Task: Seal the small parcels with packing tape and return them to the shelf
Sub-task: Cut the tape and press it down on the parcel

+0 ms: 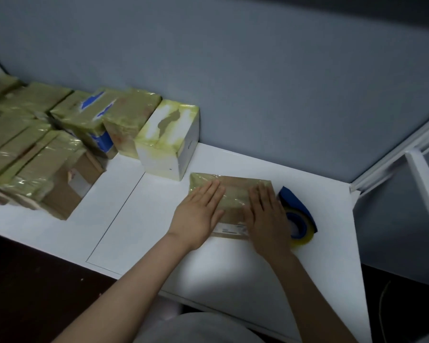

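A small brown parcel (234, 191), wrapped in yellowish clear tape, lies flat on the white table (139, 214). My left hand (200, 214) presses flat on its left half, fingers straight. My right hand (266, 214) lies flat on its right half, fingers straight too. Just right of the parcel sits a roll of packing tape (301, 225) with a blue core, partly hidden behind my right hand.
A white taped box (167, 139) stands behind the parcel. Several taped parcels (47, 149) are stacked along the left and back by the grey wall. A white frame (424, 184) stands off the table's right edge. The dark floor shows at the lower left.
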